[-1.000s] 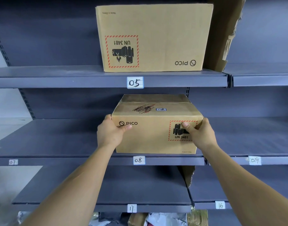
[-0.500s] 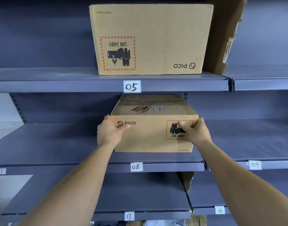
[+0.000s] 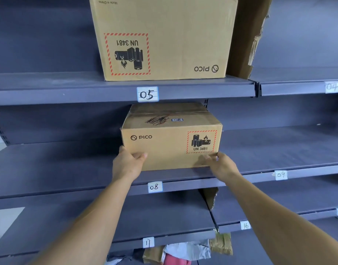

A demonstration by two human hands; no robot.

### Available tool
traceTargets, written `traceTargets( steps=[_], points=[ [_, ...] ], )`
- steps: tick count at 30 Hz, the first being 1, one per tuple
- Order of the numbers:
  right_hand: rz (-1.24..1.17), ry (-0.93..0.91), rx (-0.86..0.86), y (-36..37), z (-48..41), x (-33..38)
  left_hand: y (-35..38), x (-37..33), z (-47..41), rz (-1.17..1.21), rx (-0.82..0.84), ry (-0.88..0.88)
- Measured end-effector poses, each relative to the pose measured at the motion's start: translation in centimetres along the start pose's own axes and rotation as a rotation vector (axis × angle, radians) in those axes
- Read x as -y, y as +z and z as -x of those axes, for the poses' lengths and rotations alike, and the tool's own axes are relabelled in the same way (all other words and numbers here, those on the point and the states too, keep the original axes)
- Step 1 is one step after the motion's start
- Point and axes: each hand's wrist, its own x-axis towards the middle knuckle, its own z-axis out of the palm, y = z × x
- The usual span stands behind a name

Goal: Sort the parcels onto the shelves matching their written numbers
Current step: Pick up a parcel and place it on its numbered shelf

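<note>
Small box (image 3: 171,136), tag "08" on top, sits upright on middle shelf (image 3: 59,169), just behind edge label 08 (image 3: 155,187). Left hand (image 3: 126,166) grips lower left corner, thumb on front face. Right hand (image 3: 223,166) grips lower right corner likewise. Fingers along box sides mostly hidden, seemingly curled round corners. Large box (image 3: 164,35) on shelf above, over label 05 (image 3: 147,94).
</note>
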Motion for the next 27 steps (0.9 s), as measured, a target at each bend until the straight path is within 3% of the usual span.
traceTargets(
  steps=[5, 9, 15, 21, 27],
  points=[
    [0.119, -0.014, 0.005, -0.2, 3.4, -2.4, 2.2, 1.3, 2.6, -0.068, -0.011, 0.007],
    [0.124, -0.005, 0.007, -1.0, 5.6, -4.9, 3.7, 1.3, 5.4, -0.140, -0.001, 0.137],
    [0.167, 0.051, 0.089, -3.9, 9.0, -10.9, 7.5, -0.3, 11.4, -0.183, 0.223, 0.234],
    [0.154, 0.128, 0.041, -10.3, 12.8, -17.2, 13.1, -3.1, 18.5, -0.305, 0.503, 0.304],
    [0.193, 0.221, -0.060, -17.3, 17.7, -23.7, 19.5, -6.6, 26.1, -0.324, 0.655, 0.382]
  ],
)
